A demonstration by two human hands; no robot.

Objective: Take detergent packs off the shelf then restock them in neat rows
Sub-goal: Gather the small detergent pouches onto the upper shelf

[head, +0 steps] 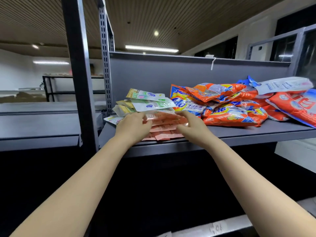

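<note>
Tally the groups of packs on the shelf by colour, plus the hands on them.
Pink packs, stack under both hands: 1
Green and white packs, pile behind it: 1
Orange bags, heap to the right: 1
Hands, left hand and right hand: 2
Total: 5; single packs overlap too much to count.

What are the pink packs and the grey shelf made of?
The pink packs look like thin, glossy plastic film: light glints off them and they crinkle. The shelf looks like grey painted metal with a matte finish; its slotted upright suggests steel, though that is a guess.
</note>
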